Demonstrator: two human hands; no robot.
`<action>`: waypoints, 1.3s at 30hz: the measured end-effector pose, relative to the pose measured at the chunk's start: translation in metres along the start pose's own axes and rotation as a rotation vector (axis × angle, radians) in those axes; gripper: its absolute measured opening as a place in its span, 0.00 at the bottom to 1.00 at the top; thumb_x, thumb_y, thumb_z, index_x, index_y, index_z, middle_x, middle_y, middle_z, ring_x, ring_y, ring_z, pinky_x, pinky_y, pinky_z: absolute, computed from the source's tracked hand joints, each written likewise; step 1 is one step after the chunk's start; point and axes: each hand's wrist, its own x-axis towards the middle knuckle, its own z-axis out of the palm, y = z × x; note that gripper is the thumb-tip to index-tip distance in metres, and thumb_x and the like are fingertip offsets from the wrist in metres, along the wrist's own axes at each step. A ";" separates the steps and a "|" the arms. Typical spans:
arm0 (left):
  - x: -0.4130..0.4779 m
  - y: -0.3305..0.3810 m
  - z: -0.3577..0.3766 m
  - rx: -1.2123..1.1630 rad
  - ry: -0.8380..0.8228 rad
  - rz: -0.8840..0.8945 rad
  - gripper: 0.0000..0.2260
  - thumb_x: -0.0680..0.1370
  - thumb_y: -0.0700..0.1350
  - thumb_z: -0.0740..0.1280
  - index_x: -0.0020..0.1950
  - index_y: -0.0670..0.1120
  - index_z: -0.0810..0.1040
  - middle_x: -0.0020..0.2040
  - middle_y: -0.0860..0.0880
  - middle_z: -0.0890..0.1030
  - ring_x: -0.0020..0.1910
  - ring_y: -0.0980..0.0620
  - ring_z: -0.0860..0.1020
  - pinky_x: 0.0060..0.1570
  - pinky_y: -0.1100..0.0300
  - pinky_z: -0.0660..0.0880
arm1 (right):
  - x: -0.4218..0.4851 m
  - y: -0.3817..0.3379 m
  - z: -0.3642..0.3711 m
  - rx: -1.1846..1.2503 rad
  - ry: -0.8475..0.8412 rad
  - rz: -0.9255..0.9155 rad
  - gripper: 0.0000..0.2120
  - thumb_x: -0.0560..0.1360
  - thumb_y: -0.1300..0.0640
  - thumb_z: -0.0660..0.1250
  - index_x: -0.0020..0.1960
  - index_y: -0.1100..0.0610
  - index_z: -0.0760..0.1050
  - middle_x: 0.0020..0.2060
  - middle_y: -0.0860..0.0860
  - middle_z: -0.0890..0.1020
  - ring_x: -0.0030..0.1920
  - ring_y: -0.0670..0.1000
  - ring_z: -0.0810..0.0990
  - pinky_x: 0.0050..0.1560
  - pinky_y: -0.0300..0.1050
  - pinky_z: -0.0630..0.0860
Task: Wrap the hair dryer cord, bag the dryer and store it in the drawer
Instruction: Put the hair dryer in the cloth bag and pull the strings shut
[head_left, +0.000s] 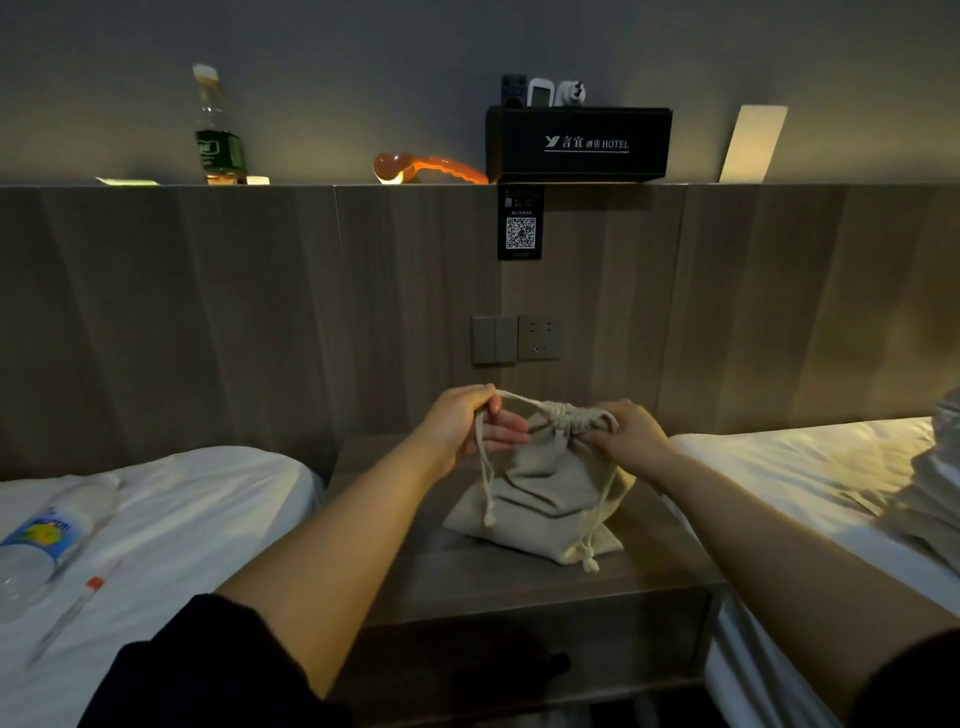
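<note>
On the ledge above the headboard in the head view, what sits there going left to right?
Clear bottle with green label → orange curved object lying flat → black hotel-branded box holding remotes → pale card leaning on the wall. The small pale items by the bottle's base are too unclear to name.

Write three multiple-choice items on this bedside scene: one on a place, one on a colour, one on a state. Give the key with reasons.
1. Where does the drawstring bag sit?
A. on the nightstand
B. on a bed
C. on the ledge

2. What colour is the bag?
A. black
B. beige
C. red

3. How is the bag's mouth?
A. wide open
B. cinched shut
C. folded flat

Key: 1 A, it rests on the nightstand between the beds. 2 B, the cloth is pale beige. 3 B, the neck is gathered while the left hand pulls the cord and the right hand holds the neck.
</note>
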 end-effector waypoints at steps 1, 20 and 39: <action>0.003 -0.003 -0.003 0.103 0.086 0.026 0.18 0.81 0.42 0.54 0.33 0.43 0.70 0.28 0.45 0.82 0.28 0.50 0.81 0.31 0.60 0.77 | -0.001 -0.002 0.001 0.100 0.041 0.022 0.07 0.71 0.63 0.69 0.38 0.53 0.78 0.35 0.49 0.80 0.37 0.46 0.76 0.38 0.35 0.71; 0.011 -0.013 -0.003 0.294 0.239 0.171 0.12 0.79 0.47 0.62 0.55 0.41 0.80 0.50 0.42 0.82 0.52 0.46 0.79 0.52 0.56 0.75 | 0.013 -0.067 -0.013 0.457 -0.182 0.148 0.04 0.75 0.55 0.66 0.44 0.54 0.79 0.43 0.52 0.82 0.46 0.50 0.80 0.45 0.42 0.77; 0.015 -0.034 -0.018 0.938 0.293 -0.074 0.28 0.76 0.41 0.64 0.75 0.48 0.60 0.69 0.42 0.69 0.65 0.42 0.71 0.63 0.53 0.69 | -0.035 -0.018 0.017 -0.514 -0.371 -0.314 0.49 0.60 0.37 0.73 0.74 0.43 0.52 0.70 0.46 0.68 0.66 0.50 0.71 0.62 0.47 0.72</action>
